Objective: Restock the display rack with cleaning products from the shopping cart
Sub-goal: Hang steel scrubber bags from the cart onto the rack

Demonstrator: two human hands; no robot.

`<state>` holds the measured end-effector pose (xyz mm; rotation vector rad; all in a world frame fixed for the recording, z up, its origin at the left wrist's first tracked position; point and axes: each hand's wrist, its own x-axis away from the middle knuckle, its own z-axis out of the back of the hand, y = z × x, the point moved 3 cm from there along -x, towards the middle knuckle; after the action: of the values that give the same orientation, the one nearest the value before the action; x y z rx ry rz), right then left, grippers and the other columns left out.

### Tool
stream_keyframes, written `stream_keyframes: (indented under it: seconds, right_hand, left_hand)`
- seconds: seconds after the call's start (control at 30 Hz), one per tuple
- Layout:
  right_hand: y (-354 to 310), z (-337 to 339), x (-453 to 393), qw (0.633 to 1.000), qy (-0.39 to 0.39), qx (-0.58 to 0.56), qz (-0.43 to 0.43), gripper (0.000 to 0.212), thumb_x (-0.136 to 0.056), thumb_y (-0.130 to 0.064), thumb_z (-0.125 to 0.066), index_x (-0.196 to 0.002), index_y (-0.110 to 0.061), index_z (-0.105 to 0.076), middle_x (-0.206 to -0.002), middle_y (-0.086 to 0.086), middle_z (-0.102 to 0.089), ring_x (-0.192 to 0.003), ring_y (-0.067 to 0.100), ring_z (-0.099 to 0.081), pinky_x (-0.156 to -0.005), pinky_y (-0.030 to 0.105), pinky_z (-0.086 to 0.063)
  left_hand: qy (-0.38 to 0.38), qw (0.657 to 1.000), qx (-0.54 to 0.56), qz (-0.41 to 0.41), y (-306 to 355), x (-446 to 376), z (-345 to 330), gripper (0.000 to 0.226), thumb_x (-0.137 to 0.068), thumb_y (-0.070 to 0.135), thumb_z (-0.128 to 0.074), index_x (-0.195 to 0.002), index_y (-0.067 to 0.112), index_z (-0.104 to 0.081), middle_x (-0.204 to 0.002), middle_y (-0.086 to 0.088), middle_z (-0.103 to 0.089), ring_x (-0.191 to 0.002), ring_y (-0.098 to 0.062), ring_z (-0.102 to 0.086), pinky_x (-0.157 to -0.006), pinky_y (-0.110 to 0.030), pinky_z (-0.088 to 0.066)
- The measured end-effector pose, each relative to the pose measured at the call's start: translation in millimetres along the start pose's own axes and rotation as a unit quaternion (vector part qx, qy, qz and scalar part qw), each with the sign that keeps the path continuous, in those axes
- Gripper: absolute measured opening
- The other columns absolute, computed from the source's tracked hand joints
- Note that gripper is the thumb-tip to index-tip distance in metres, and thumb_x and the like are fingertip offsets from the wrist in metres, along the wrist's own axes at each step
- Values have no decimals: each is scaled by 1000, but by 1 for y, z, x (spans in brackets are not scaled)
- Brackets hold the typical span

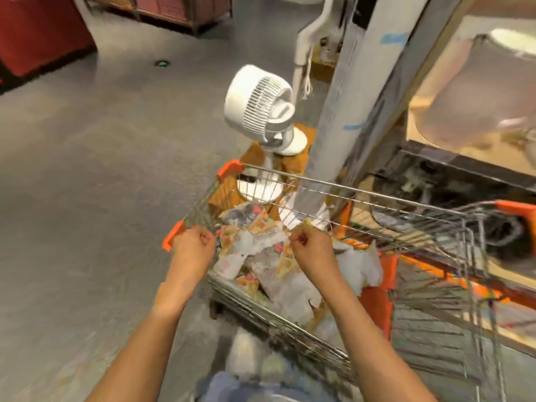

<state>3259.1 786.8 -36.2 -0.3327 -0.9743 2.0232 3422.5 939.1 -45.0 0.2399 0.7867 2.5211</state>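
Forearms come up from bottom edge, bare, elbows cut off by frame. Whole pic is motion-blurred, so fine detail is hard to read.

Left hand [192, 244] at approx 9 o'clock of the shopping cart [377, 227]: fingers curled round the wire rim right beside an orange corner cap [171, 237], gripping it. Right hand [311, 247] near cart centre: fingers curled tight at the rim wire, thumb & forefinger look pinched on sth. small and yellowish; can't tell if it holds the wire itself or a tag. Hands are apart, a gap of rim between them.

Inside the basket, below and between the hands, lies a heap of packets [269, 265], white w/ orange-yellow print. Labels are smeared, unreadable; can't confirm product type. More pale packs toward 3 o'clock, against an orange panel. Cart's near end and wheels are mostly hidden by arms and blur; its right side runs off toward 3 o'clock.

Beyond cart, 12 o'clock: white fan [261, 103] tilted on its stand, base standing on a brown box. Its lower base is seen thru the cart wire. At 1 o'clock a grey post [342, 91] w/ blue tape marks. At 2–3 o'clock a rack shelf [464, 91] w/ pale blurred shapes, contents unclear. Far 10–11 o'clock: red bin [40, 33], grey floor, a small green spot on it.
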Motion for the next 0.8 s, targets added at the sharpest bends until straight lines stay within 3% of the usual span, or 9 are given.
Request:
stream_keyframes:
  seconds: [0.1, 0.23, 0.37, 0.43, 0.5, 0.6, 0.67, 0.73, 0.8]
  right_hand:
    - [20, 2, -8, 999, -21, -26, -35, 19, -87, 0, -52, -76, -14, -58, -70, -3, -54, -59, 9, -47, -49, 16, -33]
    - [45, -25, -32, 985, -32, -107, -130, 28, -85, 4, -52, -65, -16, -54, -61, -7, -51, -56, 9, -45, -49, 11, -34]
    - [63, -79, -57, 948, -89, -184, -245, 26, -83, -5, -65, -63, -12, -50, -59, 1, -48, -58, 20, -47, -59, 31, -40]
    - [68, -109, -69, 924, -106, -216, -298, 21, -82, -7, -68, -71, -8, -50, -60, 4, -51, -54, 18, -49, -55, 28, -42]
    - [75, -141, -79, 912, -114, -208, -336, 26, -80, -10, -70, -66, -10, -49, -56, 3, -50, -46, 11, -48, -49, 24, -42]
    - [91, -185, -94, 892, -102, -212, -387, 26, -74, -11, -76, -59, -11, -54, -60, 6, -58, -61, 22, -59, -65, 36, -51]
    - [95, -204, -107, 892, -105, -204, -389, 12, -77, -13, -74, -81, -5, -65, -84, 11, -66, -85, 27, -64, -69, 32, -47]
    - [97, -214, -123, 896, -106, -187, -388, 39, -82, -18, -70, -115, -1, -56, -111, 10, -60, -100, 24, -58, -70, 21, -39]
    - [103, -222, -138, 897, -89, -193, -388, 51, -85, -15, -67, -128, -1, -44, -122, 12, -54, -97, 19, -53, -58, 15, -35]
  left_hand:
    - [-30, 999, 17, 18, 2, -13, -23, 32, -83, -1, -54, -54, 10, -47, -72, -30, -63, -69, -34, -58, -60, -34, -28]
    - [-144, 986, 23, 81, -10, -50, -53, 24, -87, 6, -52, -63, 6, -56, -75, -22, -60, -76, -27, -58, -63, -32, -34]
    - [-221, 965, 6, 143, -33, -97, -88, 24, -89, 10, -50, -82, -6, -66, -92, -29, -66, -87, -35, -64, -75, -37, -49]
    - [-236, 958, 7, 164, -46, -116, -105, 23, -90, 11, -50, -88, -6, -67, -91, -28, -66, -79, -33, -63, -69, -38, -48]
    - [-262, 946, 14, 193, -61, -131, -126, 24, -93, 18, -50, -99, 1, -66, -90, -21, -66, -77, -29, -63, -66, -32, -46]
    - [-292, 928, 8, 230, -88, -155, -157, 37, -96, 29, -48, -102, -4, -65, -100, -17, -66, -90, -29, -62, -82, -35, -49]
    - [-297, 919, 1, 260, -106, -168, -174, 38, -95, 28, -52, -100, -6, -66, -103, -18, -66, -100, -31, -61, -92, -39, -49]
    - [-304, 909, -24, 285, -120, -177, -188, 35, -93, 26, -55, -107, -5, -62, -105, -18, -62, -104, -31, -59, -91, -36, -49]
    - [-313, 899, 12, 306, -128, -182, -202, 37, -94, 24, -52, -118, -4, -57, -117, -21, -59, -111, -35, -56, -93, -37, -47]
